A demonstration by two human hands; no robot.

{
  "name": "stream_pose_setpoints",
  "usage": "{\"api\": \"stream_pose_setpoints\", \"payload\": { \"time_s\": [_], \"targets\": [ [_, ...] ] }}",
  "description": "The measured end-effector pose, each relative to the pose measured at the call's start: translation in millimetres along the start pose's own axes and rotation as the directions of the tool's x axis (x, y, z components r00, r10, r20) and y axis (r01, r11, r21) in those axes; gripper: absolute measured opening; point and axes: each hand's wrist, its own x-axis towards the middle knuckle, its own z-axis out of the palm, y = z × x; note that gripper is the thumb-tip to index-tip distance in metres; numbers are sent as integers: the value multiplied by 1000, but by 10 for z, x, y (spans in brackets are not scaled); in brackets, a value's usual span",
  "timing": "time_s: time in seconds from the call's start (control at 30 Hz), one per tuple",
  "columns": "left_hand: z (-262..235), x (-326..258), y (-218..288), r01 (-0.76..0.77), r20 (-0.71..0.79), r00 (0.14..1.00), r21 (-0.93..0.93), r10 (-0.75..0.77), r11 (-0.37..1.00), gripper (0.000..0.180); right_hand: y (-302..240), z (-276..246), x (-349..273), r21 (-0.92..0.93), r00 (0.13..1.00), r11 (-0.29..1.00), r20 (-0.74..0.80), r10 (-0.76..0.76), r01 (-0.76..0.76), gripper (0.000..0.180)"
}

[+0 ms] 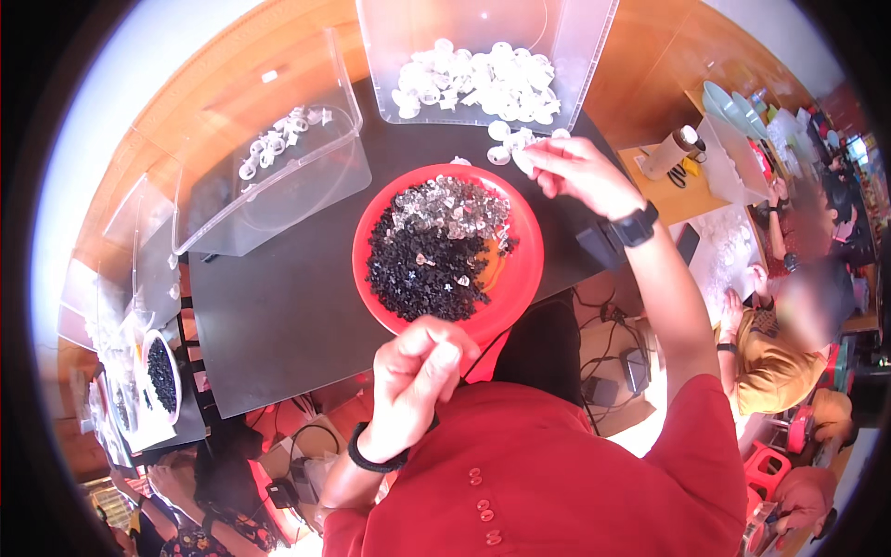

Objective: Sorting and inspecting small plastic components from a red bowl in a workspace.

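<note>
My right hand (pixel 585 176) pinches a small white plastic piece (pixel 523 163) between thumb and fingertips, beside a few loose white round pieces (pixel 499 155) on the dark table. My left hand (pixel 416 369) is closed at the near rim of a red basin (pixel 525 269), thumb against the curled fingers. Whatever lies in that pinch, if anything, is hidden. Inside the basin, small black parts (pixel 422 283) fill the near and left side, and clear transparent parts (pixel 455 209) cover the far side. A patch of orange shows at its right.
A clear bin (pixel 380 102) of white round pieces stands at the table's far edge. Another clear bin (pixel 325 195), at left, holds fewer white pieces. The dark table (pixel 278 325) spreads leftward. Cables (pixel 608 343) hang below at right. Co-workers (pixel 780 362) sit at right; others are lower left.
</note>
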Motion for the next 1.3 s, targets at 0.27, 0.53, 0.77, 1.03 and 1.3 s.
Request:
{"api": "stream_pose_setpoints", "payload": {
  "time_s": [0.27, 0.53, 0.77, 1.03, 1.3],
  "targets": [
    [57, 289, -73, -108, -79, 989, 198, 125, 974, 41, -59, 704, -667, 512, 937, 841, 350, -17, -176, 32],
    [245, 328, -439, -274, -203, 928, 191, 311, 942, 37, -30, 1097, -831, 515, 900, 791, 425, 99, -330, 28],
    [30, 235, -381, -138, -446, 889, -57, 99, 989, 35, 13, 793, -628, -529, 900, 785, -89, -427, 321, 17],
    [-88, 180, -492, -105, -446, 895, -212, 0, 972, 31, 170, 716, -621, -813, 908, 521, 20, -419, 259, 8],
    [-122, 205, -498, -116, -447, 894, -194, 18, 974, 26, 152, 1123, -606, -742, 887, 534, 174, -428, 404, 11]
  ]
}}
